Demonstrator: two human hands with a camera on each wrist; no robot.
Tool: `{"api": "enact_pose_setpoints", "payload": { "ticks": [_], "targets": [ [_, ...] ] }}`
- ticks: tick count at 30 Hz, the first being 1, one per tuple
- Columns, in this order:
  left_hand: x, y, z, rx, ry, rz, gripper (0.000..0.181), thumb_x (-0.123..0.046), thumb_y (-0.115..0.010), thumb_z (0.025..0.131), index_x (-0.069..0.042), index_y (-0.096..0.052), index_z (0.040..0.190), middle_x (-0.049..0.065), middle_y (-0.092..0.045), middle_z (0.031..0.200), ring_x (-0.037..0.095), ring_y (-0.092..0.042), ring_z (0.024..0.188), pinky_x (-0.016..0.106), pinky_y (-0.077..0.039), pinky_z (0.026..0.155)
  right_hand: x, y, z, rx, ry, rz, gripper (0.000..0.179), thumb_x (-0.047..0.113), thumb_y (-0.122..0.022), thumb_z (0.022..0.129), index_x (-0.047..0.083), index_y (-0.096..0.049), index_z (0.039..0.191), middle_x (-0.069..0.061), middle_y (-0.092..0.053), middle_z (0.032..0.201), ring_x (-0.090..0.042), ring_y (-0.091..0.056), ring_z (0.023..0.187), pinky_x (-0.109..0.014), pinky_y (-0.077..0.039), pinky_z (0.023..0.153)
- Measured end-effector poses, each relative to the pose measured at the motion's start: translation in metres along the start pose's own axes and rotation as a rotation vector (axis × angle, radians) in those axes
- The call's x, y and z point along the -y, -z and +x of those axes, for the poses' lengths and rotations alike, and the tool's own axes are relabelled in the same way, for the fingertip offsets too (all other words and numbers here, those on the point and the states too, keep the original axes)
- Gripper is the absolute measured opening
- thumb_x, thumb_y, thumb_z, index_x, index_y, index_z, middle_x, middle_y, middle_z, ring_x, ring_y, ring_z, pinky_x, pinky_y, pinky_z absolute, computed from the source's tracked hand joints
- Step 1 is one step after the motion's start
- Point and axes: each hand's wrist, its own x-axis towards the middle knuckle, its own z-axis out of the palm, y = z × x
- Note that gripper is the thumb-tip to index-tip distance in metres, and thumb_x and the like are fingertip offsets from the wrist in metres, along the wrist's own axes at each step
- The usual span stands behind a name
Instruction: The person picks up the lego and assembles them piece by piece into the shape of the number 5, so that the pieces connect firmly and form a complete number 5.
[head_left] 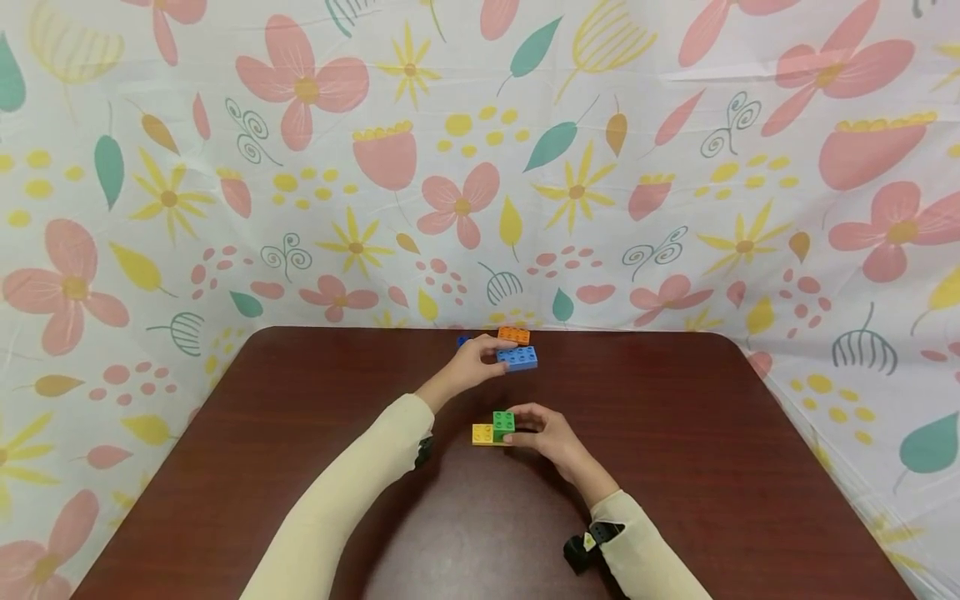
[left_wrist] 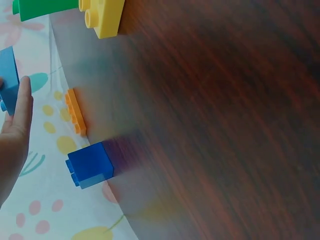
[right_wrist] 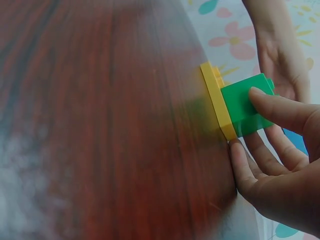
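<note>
My left hand (head_left: 472,362) pinches a light blue toy building brick (head_left: 519,359) between thumb and fingers, toward the far side of the table. The left wrist view shows the same light blue brick (left_wrist: 8,82) at its left edge, partly cut off. Closer to me, my right hand (head_left: 553,435) grips a green brick (head_left: 504,423) at its sides. That green block (right_wrist: 243,106) sits on one end of a flat yellow brick (right_wrist: 216,97), whose studs show at the other end. My right fingertips reach down beside the yellow brick's lower end.
An orange brick (head_left: 513,335) lies just behind the light blue one, near the table's far edge. A dark blue brick (left_wrist: 91,165) stands left of it, mostly hidden by my left hand in the head view. Behind the brown table (head_left: 675,467) hangs a flowered cloth (head_left: 480,167).
</note>
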Motion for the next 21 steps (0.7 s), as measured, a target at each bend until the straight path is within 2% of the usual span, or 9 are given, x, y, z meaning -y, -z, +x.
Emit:
{"api": "enact_pose_setpoints", "payload": {
  "ticks": [8, 11, 14, 16, 21],
  "targets": [
    [-0.007, 0.003, -0.01, -0.001, -0.062, -0.022, 0.037, -0.01, -0.063, 0.094, -0.015, -0.062, 0.13, 0.007, -0.055, 0.116, 0.021, -0.053, 0.109, 0.039, -0.043, 0.101, -0.001, 0.0, -0.001, -0.002, 0.001, -0.009, 0.041, 0.01, -0.077, 0.081, 0.004, -0.063, 0.12, -0.01, -0.063, 0.113, -0.024, -0.059, 0.104, -0.036, -0.053, 0.083],
    [-0.009, 0.004, -0.014, -0.004, -0.085, -0.041, 0.036, -0.009, -0.063, 0.094, -0.012, -0.062, 0.129, 0.011, -0.054, 0.115, 0.025, -0.052, 0.107, 0.045, -0.043, 0.1, -0.001, 0.0, -0.001, 0.003, 0.002, -0.008, 0.041, 0.011, -0.076, 0.082, 0.004, -0.062, 0.12, -0.011, -0.063, 0.114, -0.025, -0.059, 0.105, -0.037, -0.053, 0.083],
    [-0.012, 0.004, -0.016, -0.016, -0.105, -0.058, 0.035, -0.009, -0.062, 0.094, -0.008, -0.061, 0.13, 0.015, -0.053, 0.117, 0.029, -0.051, 0.105, 0.049, -0.045, 0.094, -0.002, 0.0, -0.001, 0.004, 0.005, -0.009, 0.041, 0.011, -0.076, 0.082, 0.004, -0.062, 0.12, -0.012, -0.063, 0.115, -0.025, -0.059, 0.105, -0.037, -0.053, 0.083],
    [-0.014, 0.005, -0.018, -0.024, -0.11, -0.054, 0.035, -0.01, -0.061, 0.095, -0.008, -0.061, 0.13, 0.015, -0.053, 0.117, 0.029, -0.051, 0.102, 0.045, -0.047, 0.087, -0.002, 0.0, -0.001, 0.003, 0.006, -0.008, 0.041, 0.01, -0.076, 0.082, 0.004, -0.062, 0.12, -0.012, -0.063, 0.115, -0.025, -0.059, 0.105, -0.037, -0.053, 0.083],
    [-0.015, 0.008, -0.023, -0.041, -0.11, -0.012, 0.033, -0.016, -0.061, 0.096, -0.017, -0.064, 0.129, 0.006, -0.054, 0.117, 0.019, -0.053, 0.102, 0.032, -0.046, 0.076, -0.001, 0.0, 0.0, -0.002, 0.001, -0.008, 0.041, 0.01, -0.076, 0.082, 0.004, -0.062, 0.12, -0.011, -0.063, 0.115, -0.025, -0.059, 0.105, -0.037, -0.053, 0.083]
  ]
}}
